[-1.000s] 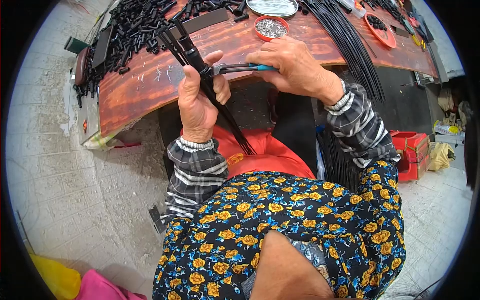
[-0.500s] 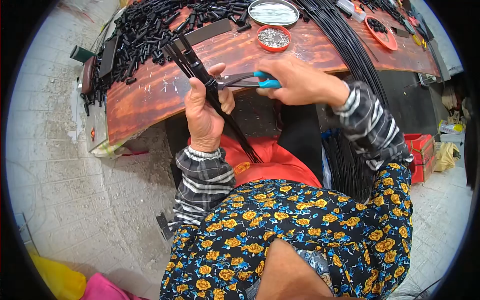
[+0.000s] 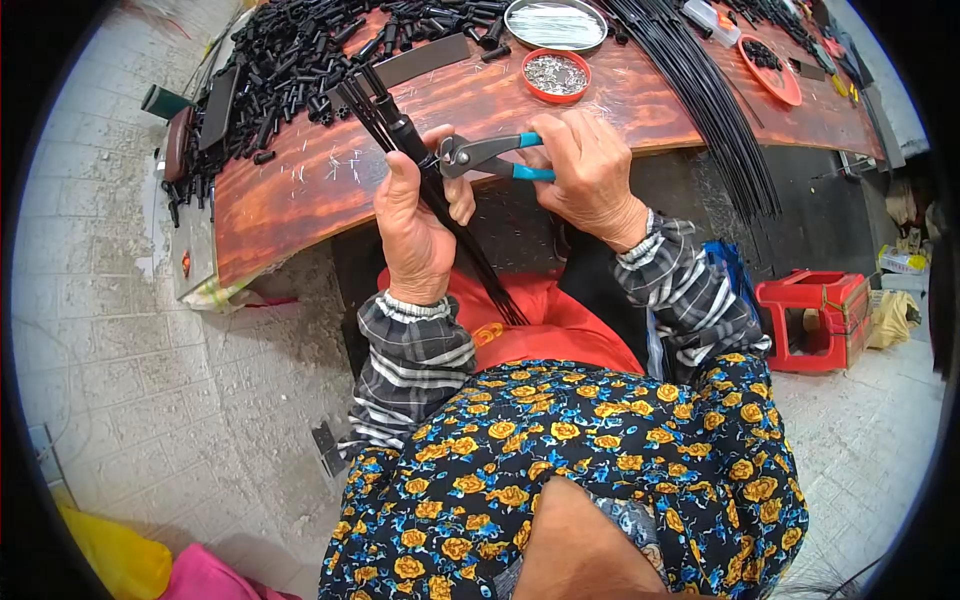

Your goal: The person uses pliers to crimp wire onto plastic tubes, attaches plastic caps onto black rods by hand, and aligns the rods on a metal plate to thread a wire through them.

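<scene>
My left hand (image 3: 418,245) is closed around a bundle of thin black rods (image 3: 485,270), which slants from over the table's edge down to my lap. Near the top of the bundle a thicker black sleeve-like piece (image 3: 407,138) shows just above my fingers. In my right hand (image 3: 592,172) are pliers (image 3: 485,153) with blue grips. Their jaws meet the bundle beside my left fingertips; exactly what lies between the jaws is hidden.
On the reddish wooden table (image 3: 290,225) lie a heap of black tubular parts (image 3: 290,85), a red dish of small metal bits (image 3: 556,76), a round tray of white sticks (image 3: 556,24) and long black rods (image 3: 700,95). A red stool (image 3: 812,318) stands at right.
My right hand and the pliers have rotated, showing the pliers' flat side, with the handles farther apart. My right forearm has swung in and down. My left hand keeps its hold on the bundle.
</scene>
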A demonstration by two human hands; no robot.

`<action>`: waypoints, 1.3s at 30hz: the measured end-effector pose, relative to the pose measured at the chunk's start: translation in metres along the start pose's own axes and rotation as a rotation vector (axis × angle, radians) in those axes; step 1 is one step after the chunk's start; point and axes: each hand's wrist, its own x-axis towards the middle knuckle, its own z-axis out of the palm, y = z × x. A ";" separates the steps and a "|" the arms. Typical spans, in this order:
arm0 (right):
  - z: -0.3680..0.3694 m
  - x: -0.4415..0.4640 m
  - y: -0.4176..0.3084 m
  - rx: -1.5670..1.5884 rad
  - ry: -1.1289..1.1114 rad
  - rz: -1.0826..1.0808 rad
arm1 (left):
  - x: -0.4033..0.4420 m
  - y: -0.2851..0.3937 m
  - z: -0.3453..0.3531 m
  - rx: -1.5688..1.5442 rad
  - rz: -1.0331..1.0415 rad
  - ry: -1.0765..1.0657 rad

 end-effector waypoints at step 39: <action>-0.022 0.000 -0.025 0.133 -0.411 0.239 | 0.001 0.004 -0.012 -0.011 -0.023 0.019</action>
